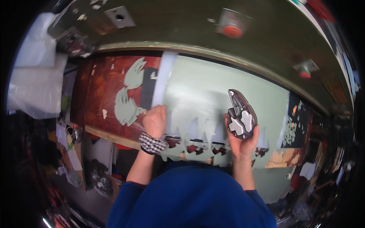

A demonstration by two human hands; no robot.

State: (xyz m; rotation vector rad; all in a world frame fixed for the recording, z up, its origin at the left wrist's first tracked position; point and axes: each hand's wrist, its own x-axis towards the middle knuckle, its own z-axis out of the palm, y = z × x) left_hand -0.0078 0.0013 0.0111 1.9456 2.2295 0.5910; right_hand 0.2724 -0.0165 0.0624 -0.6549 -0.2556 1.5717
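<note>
My right hand [243, 144] grips a metal cutting die [241, 116], dark-edged and curved to a point, with bright inner plates. It is raised over a pale green sheet [197, 87] that lies across the work surface. Jagged cut-outs run along the sheet's near edge. My left hand [154, 119], with a checkered band at the wrist, is closed beside the sheet's left edge, near a whitish strip [163, 79]. Whatever its fingers hold, if anything, is hidden. Left of it, irregular pale green cut pieces [127, 108] lie on a reddish-brown board [100, 91].
A dark green machine beam [171, 26] spans the far side, carrying a red button [230, 32]. Small scraps lie on a dark patch [294, 125] at the right. Plastic sheeting [36, 83] hangs at the far left. Clutter surrounds the bench below left.
</note>
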